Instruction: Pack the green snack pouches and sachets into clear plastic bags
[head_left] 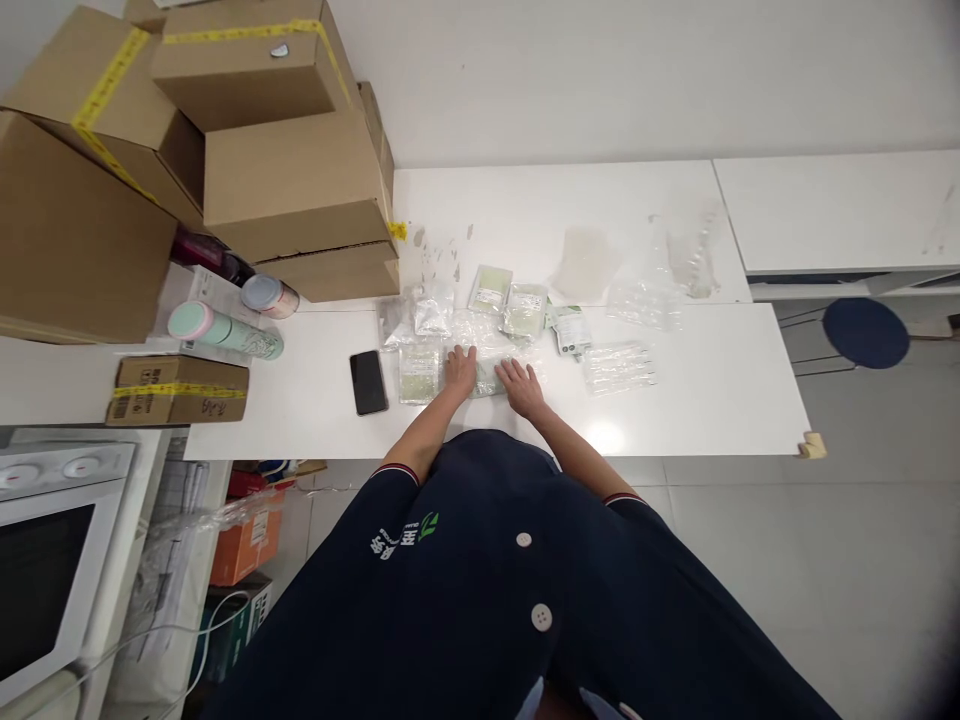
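Head view, nearest first: dark blue shirt with two white buttons and a white-and-green chest logo, upside down and too small to read.

Past the shirt, on the white table, left hand and right hand side by side. Both flat, palms down, fingers spread, gripping nothing, pressed on one clear packet with pale green contents, near the middle of the table's front half.

Just left of the left hand, one more pale green packet; beside that, one black phone, face up, screen dark. To the right, well clear of the right hand, one clear sleeve of thin tubes and one small white-and-green pouch, print unreadable.

Farther back, two labelled green packets next to each other, label text too small to read, among crumpled clear bags.

Far left, one small carton with yellow tape and illegible print, one mint bottle lying on its side, one round tin.

Behind those, a stack of at least five large cardboard boxes, three with yellow tape.

Off to the right, on the floor, one dark blue stool.
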